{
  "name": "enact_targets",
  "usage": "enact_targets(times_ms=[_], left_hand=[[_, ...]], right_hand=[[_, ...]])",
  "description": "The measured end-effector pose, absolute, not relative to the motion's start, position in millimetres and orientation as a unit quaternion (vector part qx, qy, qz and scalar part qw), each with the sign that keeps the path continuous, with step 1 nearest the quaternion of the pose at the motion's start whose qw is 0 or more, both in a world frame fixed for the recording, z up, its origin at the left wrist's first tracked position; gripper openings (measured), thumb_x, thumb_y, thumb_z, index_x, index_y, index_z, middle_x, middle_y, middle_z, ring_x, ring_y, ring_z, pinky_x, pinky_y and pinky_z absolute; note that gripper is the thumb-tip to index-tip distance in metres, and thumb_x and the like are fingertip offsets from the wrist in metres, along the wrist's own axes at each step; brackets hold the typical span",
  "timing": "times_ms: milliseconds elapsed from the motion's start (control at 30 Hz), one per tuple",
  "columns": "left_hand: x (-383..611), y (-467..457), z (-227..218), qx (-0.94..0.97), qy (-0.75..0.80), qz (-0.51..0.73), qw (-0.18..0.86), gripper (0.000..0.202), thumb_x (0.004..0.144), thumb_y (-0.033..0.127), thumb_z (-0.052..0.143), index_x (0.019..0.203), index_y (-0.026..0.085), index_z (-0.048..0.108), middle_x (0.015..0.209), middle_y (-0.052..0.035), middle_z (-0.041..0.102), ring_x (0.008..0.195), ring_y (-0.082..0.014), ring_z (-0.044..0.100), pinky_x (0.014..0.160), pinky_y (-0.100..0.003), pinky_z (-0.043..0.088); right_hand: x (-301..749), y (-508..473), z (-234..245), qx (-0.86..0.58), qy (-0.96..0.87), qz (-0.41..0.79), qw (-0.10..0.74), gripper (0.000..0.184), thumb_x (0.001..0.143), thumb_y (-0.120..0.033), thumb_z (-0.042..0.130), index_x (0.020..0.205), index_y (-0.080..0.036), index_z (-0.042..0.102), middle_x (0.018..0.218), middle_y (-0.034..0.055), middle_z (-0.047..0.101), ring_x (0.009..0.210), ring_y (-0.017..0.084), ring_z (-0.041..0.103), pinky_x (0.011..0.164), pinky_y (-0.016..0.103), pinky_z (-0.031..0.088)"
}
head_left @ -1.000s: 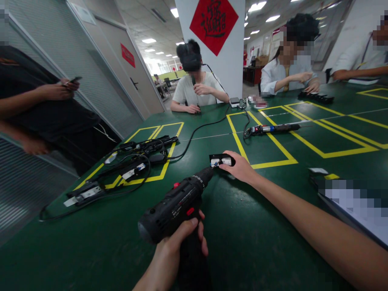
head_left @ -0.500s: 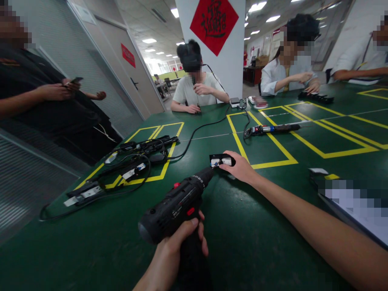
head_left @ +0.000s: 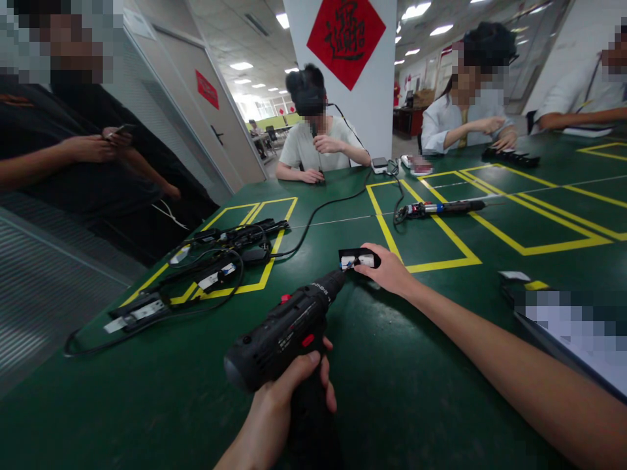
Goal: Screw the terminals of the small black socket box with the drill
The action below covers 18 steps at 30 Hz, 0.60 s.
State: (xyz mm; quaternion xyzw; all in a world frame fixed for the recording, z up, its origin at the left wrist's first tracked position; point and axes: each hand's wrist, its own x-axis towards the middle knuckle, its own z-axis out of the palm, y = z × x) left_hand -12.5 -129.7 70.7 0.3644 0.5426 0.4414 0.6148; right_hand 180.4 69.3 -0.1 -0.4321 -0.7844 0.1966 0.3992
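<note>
My left hand (head_left: 289,398) is wrapped round the grip of a black cordless drill (head_left: 279,339) with red buttons. The drill points away from me and to the right, its tip at the left end of a small black part (head_left: 360,253) with white pieces on it. Fingers and thumb of my right hand (head_left: 385,267) close on the right end of that part, near the table surface. Whether the bit touches a screw is too small to make out.
Black cabled devices (head_left: 215,267) lie within yellow tape at left. A blue-and-black pen-like tool (head_left: 445,207) lies beyond my right hand. A clipboard-like item (head_left: 568,339) is at right. Co-workers sit across the green table (head_left: 416,405); people stand at left.
My hands, the drill and the black part hold practically the same position. At the left, a standing person has shifted, and that person's hand is lower.
</note>
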Motion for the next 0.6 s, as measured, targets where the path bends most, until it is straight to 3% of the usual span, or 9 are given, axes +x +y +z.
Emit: enact_targets(times_ms=[600], left_hand=[[-10.7, -128.8, 73.5, 0.355, 0.543, 0.445, 0.617, 0.026, 0.079, 0.036, 0.054, 0.094, 0.014, 0.057, 0.064, -0.0003, 0.057, 0.048, -0.0166, 0.058, 0.053, -0.031, 0.046]], right_hand=[[180.1, 70.1, -2.1, -0.432, -0.785, 0.194, 0.398, 0.037, 0.084, -0.039, 0.061, 0.113, -0.018, 0.056, 0.106, 0.0053, 0.062, 0.092, 0.02, 0.06, 0.081, 0.041, 0.047]])
